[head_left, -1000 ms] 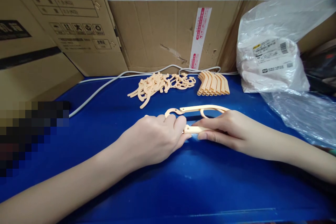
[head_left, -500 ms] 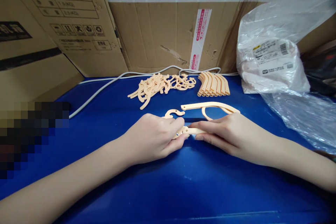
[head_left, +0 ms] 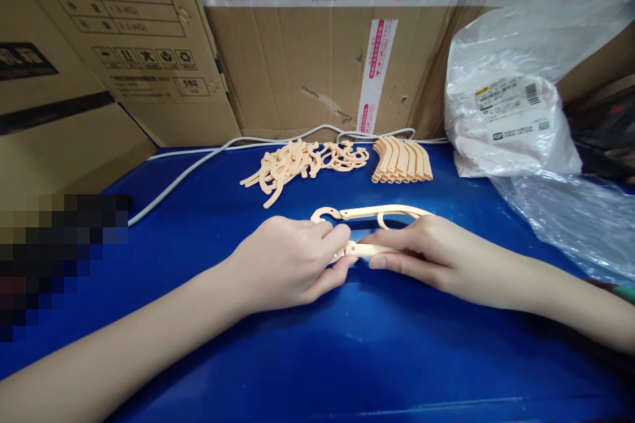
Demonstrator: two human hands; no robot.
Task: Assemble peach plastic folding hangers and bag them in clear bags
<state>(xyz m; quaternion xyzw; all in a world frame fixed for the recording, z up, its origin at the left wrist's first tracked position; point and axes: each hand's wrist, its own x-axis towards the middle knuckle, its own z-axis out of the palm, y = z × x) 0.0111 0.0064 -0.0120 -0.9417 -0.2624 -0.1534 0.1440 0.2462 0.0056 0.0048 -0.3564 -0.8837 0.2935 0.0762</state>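
Both of my hands hold parts of a beige plastic folding clothes hanger low over the blue table. My left hand (head_left: 292, 261) is closed on the hook piece (head_left: 325, 213), whose curved end shows beyond the fingers; its middle is hidden. My right hand (head_left: 421, 251) pinches a hanger arm (head_left: 364, 250), whose holed end meets the hook piece at my left fingertips. A second, longer hanger arm (head_left: 381, 211) runs from the hook's tip back behind my right hand, with a thin curved loop (head_left: 381, 221) under it. Whether these joints are locked I cannot tell.
Behind my hands lies a loose pile of beige hook pieces (head_left: 292, 162). Right of it, curved hanger arms (head_left: 401, 160) are stacked neatly. A grey cable (head_left: 183, 188) crosses behind. Cardboard boxes (head_left: 297, 59) wall the back; a plastic bag (head_left: 510, 112) stands at the right.
The longer hanger arm has come down and slightly left, so its end now meets the hook's tip, where a gap was. My right hand has shifted slightly; my left has hardly moved.
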